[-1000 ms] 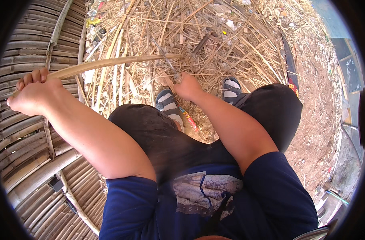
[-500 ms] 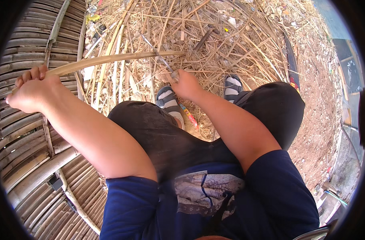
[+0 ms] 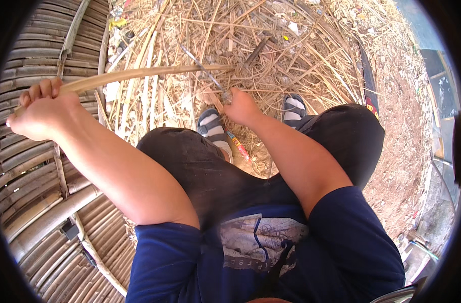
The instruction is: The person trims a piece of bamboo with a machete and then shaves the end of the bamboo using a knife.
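My left hand (image 3: 44,108) is wrapped round the left end of a long, pale, slightly curved bamboo strip (image 3: 134,74). The strip runs across to the right, and its far end reaches the litter-covered ground. Closed round the handle of a knife, my right hand (image 3: 243,107) is just in front of my left foot. The knife's narrow grey blade (image 3: 202,67) points up and to the left and crosses the strip near its right end. Most of the handle is hidden by my fingers.
A slatted bamboo wall (image 3: 33,166) stands close on my left. Shavings and split strips (image 3: 311,65) litter the ground ahead. My sandalled feet (image 3: 212,126) are apart, with a red and yellow wrapper (image 3: 239,146) between them. A dark long piece (image 3: 367,76) lies to the right.
My right hand and the knife have shifted slightly to the right along the bamboo strip. My left hand keeps its grip and has hardly moved.
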Tool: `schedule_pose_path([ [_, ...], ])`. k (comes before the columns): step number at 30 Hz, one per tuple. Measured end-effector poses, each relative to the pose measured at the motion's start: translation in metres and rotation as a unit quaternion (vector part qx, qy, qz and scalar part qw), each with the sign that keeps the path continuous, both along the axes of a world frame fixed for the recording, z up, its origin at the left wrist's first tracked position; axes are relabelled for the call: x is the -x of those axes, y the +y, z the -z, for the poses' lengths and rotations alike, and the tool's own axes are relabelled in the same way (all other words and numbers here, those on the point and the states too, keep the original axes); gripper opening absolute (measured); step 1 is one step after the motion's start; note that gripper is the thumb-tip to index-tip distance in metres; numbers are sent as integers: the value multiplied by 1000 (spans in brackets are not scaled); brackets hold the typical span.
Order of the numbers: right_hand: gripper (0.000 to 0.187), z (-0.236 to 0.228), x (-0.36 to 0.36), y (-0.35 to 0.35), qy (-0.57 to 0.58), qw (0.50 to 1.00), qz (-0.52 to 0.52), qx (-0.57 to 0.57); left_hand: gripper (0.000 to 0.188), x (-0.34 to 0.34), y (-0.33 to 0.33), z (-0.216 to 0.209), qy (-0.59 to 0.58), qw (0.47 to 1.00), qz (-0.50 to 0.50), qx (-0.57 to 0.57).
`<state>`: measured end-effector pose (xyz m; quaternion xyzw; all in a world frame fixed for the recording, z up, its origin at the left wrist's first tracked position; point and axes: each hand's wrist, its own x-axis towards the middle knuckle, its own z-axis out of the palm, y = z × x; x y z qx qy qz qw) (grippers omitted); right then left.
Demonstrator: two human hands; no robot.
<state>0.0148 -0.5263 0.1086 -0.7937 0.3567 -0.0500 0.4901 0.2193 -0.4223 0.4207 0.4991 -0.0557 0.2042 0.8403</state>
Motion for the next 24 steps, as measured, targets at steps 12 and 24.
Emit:
schedule_pose_path([
  [12,33,-91,-15,23,-107,993,-50,-10,42,-10,7,0,-95,988,118,-27],
  [24,44,34,12,-6,83,988,118,-53,28,8,-11,-11,-90,974,205,32],
])
